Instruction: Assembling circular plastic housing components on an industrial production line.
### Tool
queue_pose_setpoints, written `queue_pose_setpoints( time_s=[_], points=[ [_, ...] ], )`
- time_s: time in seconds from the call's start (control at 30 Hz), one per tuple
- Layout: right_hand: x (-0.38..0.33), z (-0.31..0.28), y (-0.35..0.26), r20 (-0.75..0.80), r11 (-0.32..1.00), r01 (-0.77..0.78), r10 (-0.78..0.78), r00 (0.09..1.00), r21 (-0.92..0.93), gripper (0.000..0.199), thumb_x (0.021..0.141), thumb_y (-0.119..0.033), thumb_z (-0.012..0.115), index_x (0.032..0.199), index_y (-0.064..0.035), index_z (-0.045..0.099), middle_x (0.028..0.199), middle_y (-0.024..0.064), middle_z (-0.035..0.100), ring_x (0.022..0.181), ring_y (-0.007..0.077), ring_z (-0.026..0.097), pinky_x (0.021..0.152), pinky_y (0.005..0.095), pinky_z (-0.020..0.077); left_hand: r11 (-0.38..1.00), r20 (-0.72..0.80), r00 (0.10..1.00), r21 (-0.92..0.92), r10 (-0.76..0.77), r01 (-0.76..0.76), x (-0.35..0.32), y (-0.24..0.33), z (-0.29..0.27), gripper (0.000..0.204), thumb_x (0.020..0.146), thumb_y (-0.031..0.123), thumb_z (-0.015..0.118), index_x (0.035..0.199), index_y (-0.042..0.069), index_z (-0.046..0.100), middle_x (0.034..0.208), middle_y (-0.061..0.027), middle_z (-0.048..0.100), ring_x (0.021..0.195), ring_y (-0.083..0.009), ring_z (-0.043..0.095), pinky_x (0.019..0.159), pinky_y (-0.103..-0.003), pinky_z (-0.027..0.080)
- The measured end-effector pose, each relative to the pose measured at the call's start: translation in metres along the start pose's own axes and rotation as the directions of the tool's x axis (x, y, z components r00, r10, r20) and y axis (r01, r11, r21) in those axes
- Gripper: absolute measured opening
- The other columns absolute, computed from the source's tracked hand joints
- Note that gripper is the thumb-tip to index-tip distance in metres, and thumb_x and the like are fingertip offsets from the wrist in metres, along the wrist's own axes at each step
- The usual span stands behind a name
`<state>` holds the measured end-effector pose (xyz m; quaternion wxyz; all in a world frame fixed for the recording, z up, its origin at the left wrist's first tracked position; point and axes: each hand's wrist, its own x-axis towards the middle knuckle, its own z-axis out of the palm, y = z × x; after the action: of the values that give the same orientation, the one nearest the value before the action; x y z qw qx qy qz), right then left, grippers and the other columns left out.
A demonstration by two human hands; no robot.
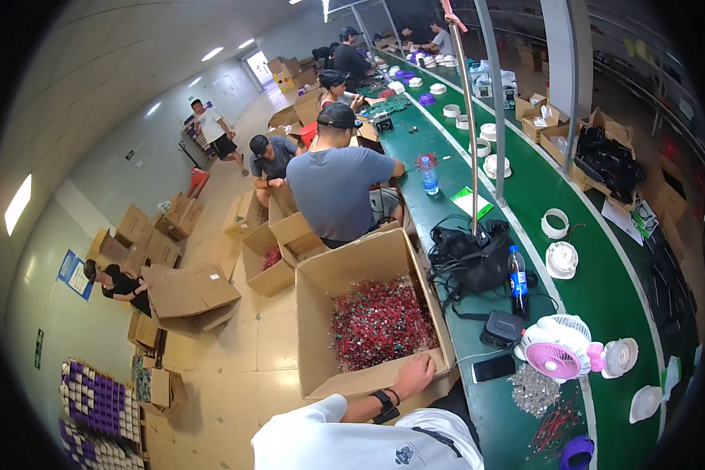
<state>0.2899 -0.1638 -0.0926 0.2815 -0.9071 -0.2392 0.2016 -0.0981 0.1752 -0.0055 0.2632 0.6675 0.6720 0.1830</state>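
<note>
My left hand (414, 376) is at the near rim of a large open cardboard box (315, 274), its fingers bent over the edge. A dark watch is on that wrist. Inside the box lies a heap of small parts with red wires (384, 325), some with green and silver bits. My right hand is out of view. To the right, a black phone (493, 368) lies on the green workbench beside a pile of small silver parts (534, 392) and loose red wires (556, 428).
Along the green conveyor (525, 180) stand white round housings (562, 260). A pink-and-white fan (554, 348), a cola bottle (518, 282), a black bag (470, 254) and a metal pole share the bench. Beyond the box sits a person in grey (341, 188); other people and cartons are farther off.
</note>
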Motion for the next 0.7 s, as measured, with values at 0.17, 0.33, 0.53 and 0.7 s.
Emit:
queue_pose_setpoints(
  time_s=[0.17, 0.33, 0.53, 0.7],
  points=[
    [0.007, 0.084, 0.065, 0.014, 0.814, -0.133, 0.152, 0.988, 0.565, 0.020, 0.092, -0.005, 0.063, 0.111, -0.0015, 0.061, 0.096, 0.0101, 0.062, 0.086, 0.0220, 0.062, 0.073, 0.0307, 0.0535, 0.997, 0.094, 0.993, 0.039, 0.068, -0.072, 0.004, -0.012, 0.011, 0.026, 0.097, 0.023, 0.045, 0.097, 0.000, 0.057, 0.089, -0.0245, 0.063, 0.087, -0.0455, 0.060, 0.077, -0.055, 0.049],
    [-0.001, 0.077, -0.019, -0.382, 0.961, -0.001, 0.112, 0.917, 0.278, 0.013, 0.088, -0.013, 0.067, 0.095, -0.0019, 0.069, 0.085, 0.0117, 0.069, 0.076, 0.0217, 0.064, 0.073, 0.0351, 0.0516, 0.986, -0.064, 0.984, -0.030, 0.164, -0.166, 0.017, -0.018, -0.003, 0.021, 0.096, 0.012, 0.046, 0.087, -0.002, 0.059, 0.087, -0.0231, 0.059, 0.083, -0.0405, 0.057, 0.076, -0.048, 0.045],
    [-0.019, 0.082, -0.023, -0.329, 0.953, -0.157, 0.240, 0.913, 0.260, 0.020, 0.081, -0.017, 0.074, 0.075, -0.0033, 0.061, 0.068, 0.0126, 0.063, 0.066, 0.0265, 0.062, 0.066, 0.0379, 0.0511, 0.979, -0.062, 0.977, -0.013, 0.202, -0.203, 0.038, -0.043, 0.007, 0.033, 0.102, 0.023, 0.044, 0.094, -0.007, 0.058, 0.094, -0.0286, 0.063, 0.087, -0.0469, 0.057, 0.077, -0.052, 0.044],
    [-0.020, 0.080, -0.024, -0.374, 0.986, -0.150, 0.168, 0.912, 0.078, 0.026, 0.078, -0.022, 0.075, 0.068, -0.0044, 0.058, 0.065, 0.0119, 0.060, 0.074, 0.0334, 0.061, 0.071, 0.0466, 0.0502, 0.980, -0.013, 0.980, 0.004, 0.198, -0.198, 0.021, -0.012, 0.007, 0.034, 0.101, 0.022, 0.044, 0.093, -0.008, 0.057, 0.092, -0.0300, 0.062, 0.085, -0.0466, 0.058, 0.076, -0.050, 0.045]
  ],
)
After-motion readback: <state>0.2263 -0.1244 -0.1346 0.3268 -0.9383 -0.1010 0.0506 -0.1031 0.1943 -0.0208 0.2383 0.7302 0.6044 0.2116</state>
